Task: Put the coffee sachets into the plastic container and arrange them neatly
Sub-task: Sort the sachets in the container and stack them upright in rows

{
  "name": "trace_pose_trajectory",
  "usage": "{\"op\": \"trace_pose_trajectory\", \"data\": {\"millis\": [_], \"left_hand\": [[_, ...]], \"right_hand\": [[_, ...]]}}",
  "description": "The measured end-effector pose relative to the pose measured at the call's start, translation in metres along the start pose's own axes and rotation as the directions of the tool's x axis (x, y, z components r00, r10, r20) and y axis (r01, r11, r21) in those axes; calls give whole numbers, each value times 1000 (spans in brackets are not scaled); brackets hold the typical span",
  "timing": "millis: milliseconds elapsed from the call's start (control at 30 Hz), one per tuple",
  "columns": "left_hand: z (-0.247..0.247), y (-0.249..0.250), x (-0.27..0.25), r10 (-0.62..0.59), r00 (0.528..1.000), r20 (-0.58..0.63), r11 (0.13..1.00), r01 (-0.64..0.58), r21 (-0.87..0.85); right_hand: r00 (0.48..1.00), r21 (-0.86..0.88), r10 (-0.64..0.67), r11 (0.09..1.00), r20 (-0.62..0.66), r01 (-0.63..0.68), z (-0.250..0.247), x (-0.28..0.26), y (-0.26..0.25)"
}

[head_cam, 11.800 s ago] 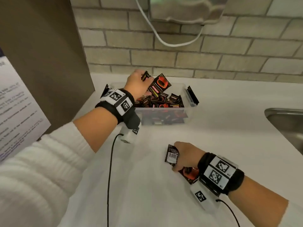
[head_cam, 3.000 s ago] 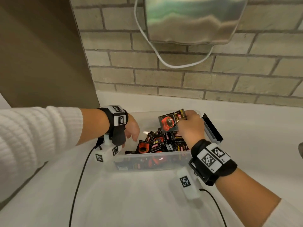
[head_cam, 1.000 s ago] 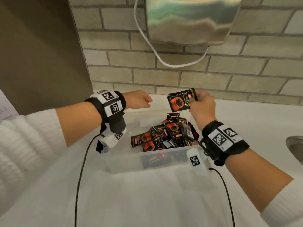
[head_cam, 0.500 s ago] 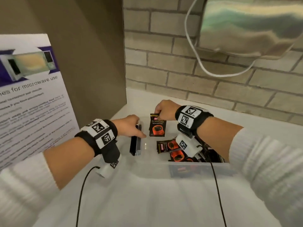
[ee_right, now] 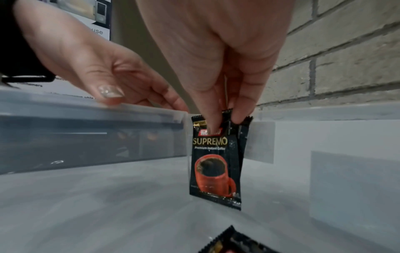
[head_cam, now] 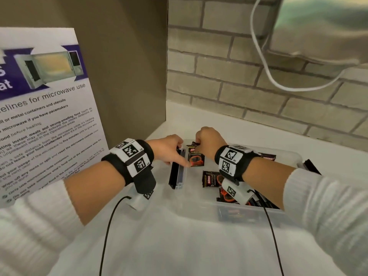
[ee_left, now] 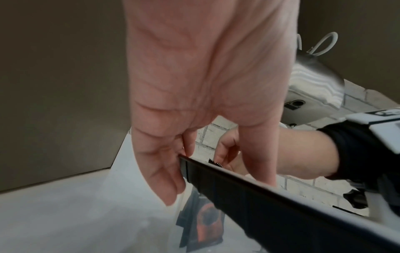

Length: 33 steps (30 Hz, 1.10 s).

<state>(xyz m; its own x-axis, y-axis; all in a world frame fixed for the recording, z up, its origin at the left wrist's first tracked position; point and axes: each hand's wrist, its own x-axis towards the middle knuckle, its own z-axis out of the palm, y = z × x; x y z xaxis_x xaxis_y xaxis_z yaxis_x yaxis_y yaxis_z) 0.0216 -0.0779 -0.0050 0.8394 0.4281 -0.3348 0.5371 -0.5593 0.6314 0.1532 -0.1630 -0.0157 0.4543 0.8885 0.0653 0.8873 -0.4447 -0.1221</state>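
A clear plastic container [head_cam: 199,208] stands on the white counter. My right hand [head_cam: 196,144] pinches the top edge of a black Supremo coffee sachet [head_cam: 196,158] and holds it upright in the container's far-left corner, its lower edge at the floor [ee_right: 213,164]. My left hand [head_cam: 182,156] holds the container's left rim at the black latch [head_cam: 176,172], thumb over the rim [ee_right: 108,95] and fingers outside. Several more sachets [head_cam: 211,178] lie loose toward the container's right side, partly hidden by my right forearm.
A microwave-use poster [head_cam: 39,116] leans at the left against a brown panel [head_cam: 129,66]. A brick wall runs behind the counter. A steel wall unit [head_cam: 328,26] with a white cable [head_cam: 278,82] hangs upper right. Black wrist cables [head_cam: 107,236] trail over the counter in front.
My right hand has carried the sachet from above the pile to the far-left corner and lowered it. The left hand came down onto the left rim. The view swung left.
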Motion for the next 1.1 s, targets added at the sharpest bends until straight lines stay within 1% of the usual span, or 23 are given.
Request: {"op": "trace_pose_trajectory", "data": {"millis": [33, 100, 167, 200, 300, 367, 400, 467, 500, 533, 567, 600, 633, 667, 700, 767, 800, 867, 900, 967, 1033, 1067, 1100], "left_hand": [[-2, 0, 1, 10, 1000, -17, 999, -10, 32], [-7, 1, 5, 55, 993, -103, 993, -44, 109], [-10, 4, 9, 128, 976, -175, 983, -102, 152], [-11, 7, 11, 170, 968, -185, 974, -136, 184], [-11, 18, 19, 270, 950, -158, 905, -194, 378], [-12, 25, 25, 294, 947, -130, 842, -192, 504], [-12, 28, 28, 298, 948, -115, 807, -186, 561], [-11, 35, 33, 299, 950, -86, 734, -172, 657], [-11, 37, 36, 297, 952, -74, 705, -166, 690], [-10, 39, 38, 287, 956, -65, 685, -157, 711], [-8, 41, 42, 283, 957, -56, 671, -156, 725], [-6, 42, 45, 273, 961, -43, 664, -156, 732], [-3, 42, 48, 269, 963, -30, 660, -161, 734], [-1, 43, 49, 256, 966, -19, 655, -159, 738], [0, 43, 50, 255, 967, -14, 653, -161, 740], [1, 42, 51, 252, 968, -4, 644, -164, 747], [1, 43, 51, 247, 969, -1, 637, -162, 754], [1, 42, 52, 270, 963, 5, 638, -182, 748], [1, 41, 52, 285, 959, 5, 646, -196, 738], [2, 40, 53, 302, 953, -5, 674, -210, 708], [4, 41, 53, 313, 949, -17, 680, -212, 701], [4, 40, 53, 315, 949, -17, 679, -213, 702], [5, 40, 54, 321, 947, -22, 680, -214, 702]], "right_hand": [[1000, 25, -3, 1000, -21, 4, 1, -1, 1], [999, 104, 13, 995, -36, -10, 3, -5, 3], [998, 152, 47, 987, -32, -42, 4, -7, 6], [997, 167, 66, 984, -31, -60, 5, -8, 7], [991, 235, 124, 966, -51, -109, 5, -12, 9], [982, 270, 186, 947, -31, -171, 4, -13, 13], [974, 263, 225, 941, -9, -215, 2, -12, 16], [951, 194, 302, 931, 61, -308, -1, -9, 22], [935, 158, 335, 923, 121, -351, -2, -7, 25], [913, 131, 349, 915, 213, -381, -2, -6, 27], [875, 113, 345, 909, 340, -402, -2, -5, 29], [823, 110, 323, 903, 467, -416, 0, -5, 29], [767, 115, 305, 891, 564, -439, 2, -5, 30], [728, 112, 293, 885, 620, -451, 5, -6, 30], [716, 106, 283, 889, 638, -445, 10, -4, 28], [709, 110, 275, 889, 649, -445, 19, 0, 25], [685, 124, 287, 867, 669, -483, 25, 3, 24], [620, 164, 301, 799, 725, -579, 28, 6, 23], [608, 161, 307, 789, 732, -593, 29, 8, 24], [602, 137, 316, 799, 734, -586, 31, 12, 26], [532, 107, 287, 800, 796, -591, 31, 12, 25], [518, 91, 268, 819, 812, -566, 29, 11, 24], [534, 71, 269, 844, 801, -531, 26, 11, 24]]}}
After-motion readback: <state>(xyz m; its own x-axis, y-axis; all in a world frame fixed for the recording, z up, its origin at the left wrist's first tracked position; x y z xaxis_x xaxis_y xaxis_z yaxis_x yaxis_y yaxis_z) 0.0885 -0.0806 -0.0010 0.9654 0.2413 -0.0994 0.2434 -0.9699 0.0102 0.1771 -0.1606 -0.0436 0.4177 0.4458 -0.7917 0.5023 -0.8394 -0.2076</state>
